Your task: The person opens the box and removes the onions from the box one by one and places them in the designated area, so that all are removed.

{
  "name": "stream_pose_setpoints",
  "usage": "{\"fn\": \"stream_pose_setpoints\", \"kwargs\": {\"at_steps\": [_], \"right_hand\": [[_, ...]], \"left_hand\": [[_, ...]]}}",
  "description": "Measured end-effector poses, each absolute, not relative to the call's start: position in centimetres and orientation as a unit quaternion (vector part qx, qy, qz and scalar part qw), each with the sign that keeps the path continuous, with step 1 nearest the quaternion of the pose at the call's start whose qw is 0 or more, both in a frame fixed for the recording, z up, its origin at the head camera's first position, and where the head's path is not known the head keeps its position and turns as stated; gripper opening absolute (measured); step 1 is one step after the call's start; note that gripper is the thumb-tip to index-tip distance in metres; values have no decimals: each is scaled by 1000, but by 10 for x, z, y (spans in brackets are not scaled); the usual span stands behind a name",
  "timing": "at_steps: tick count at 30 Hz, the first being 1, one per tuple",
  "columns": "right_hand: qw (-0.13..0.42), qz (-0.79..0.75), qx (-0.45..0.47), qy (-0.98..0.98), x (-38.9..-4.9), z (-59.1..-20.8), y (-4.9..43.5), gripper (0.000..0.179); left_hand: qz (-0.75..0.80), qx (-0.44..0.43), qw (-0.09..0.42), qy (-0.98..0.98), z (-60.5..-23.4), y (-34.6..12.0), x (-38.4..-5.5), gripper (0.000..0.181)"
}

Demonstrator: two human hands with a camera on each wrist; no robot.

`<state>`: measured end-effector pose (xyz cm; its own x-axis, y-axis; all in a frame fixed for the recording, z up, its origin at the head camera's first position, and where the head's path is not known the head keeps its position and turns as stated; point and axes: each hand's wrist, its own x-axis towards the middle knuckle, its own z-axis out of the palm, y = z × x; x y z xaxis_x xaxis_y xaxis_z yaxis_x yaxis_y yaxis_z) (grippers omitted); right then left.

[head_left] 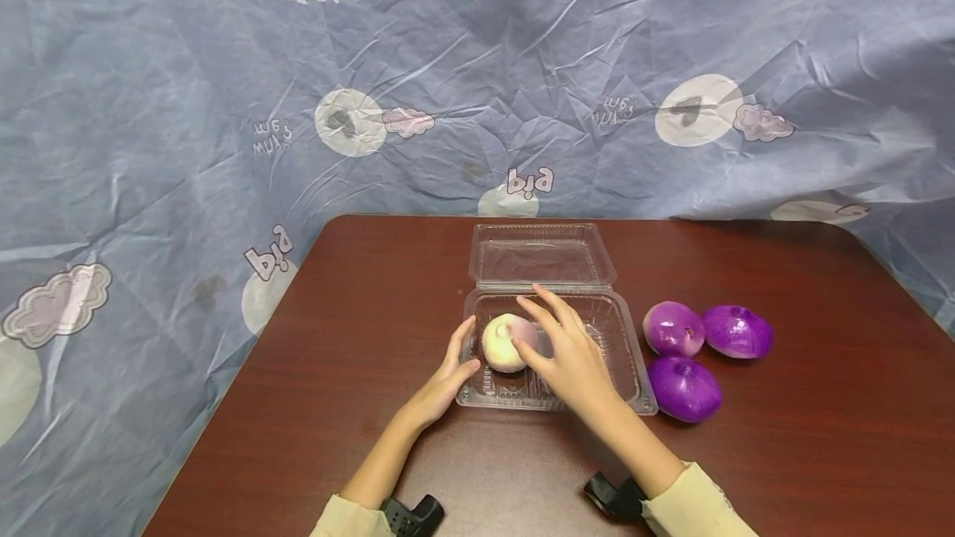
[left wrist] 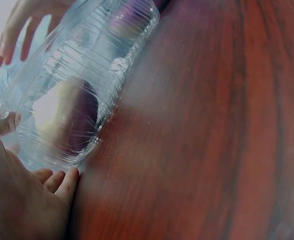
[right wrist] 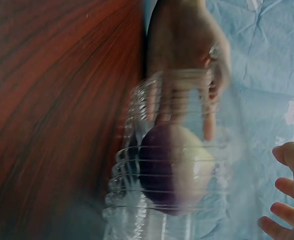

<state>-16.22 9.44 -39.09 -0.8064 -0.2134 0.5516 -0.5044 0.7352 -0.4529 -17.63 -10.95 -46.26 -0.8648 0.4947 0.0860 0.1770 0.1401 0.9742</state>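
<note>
A pale onion with a purple side sits in the left part of a clear plastic clamshell box. The box's lid is folded back, away from me. My left hand rests along the box's left end, fingers fairly straight, thumb at the rim near the front corner. Over the box hovers my right hand, its fingers spread and slightly bent, with nothing in its grasp. In the head view its thumb overlaps the onion's right side. The right wrist view shows the fingertips apart from the onion, above the rim.
Right of the box lie three purple onions: a round one, a flatter one and a nearer one close against the box's edge. All stand on a brown wooden table. A blue printed cloth hangs behind it.
</note>
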Motion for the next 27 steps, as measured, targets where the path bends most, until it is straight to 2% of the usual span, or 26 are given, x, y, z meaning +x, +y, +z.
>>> {"fn": "stream_pose_setpoints", "kwargs": {"at_steps": [8, 19, 27], "right_hand": [[147, 303, 177, -925, -175, -401, 92, 52], [99, 277, 181, -938, -181, -413, 87, 45], [35, 268, 177, -946, -183, -416, 85, 57]], "left_hand": [[612, 221, 132, 748, -462, -110, -176, 61], [606, 228, 139, 749, -464, -109, -175, 61], [609, 220, 136, 750, -466, -109, -176, 61]]}}
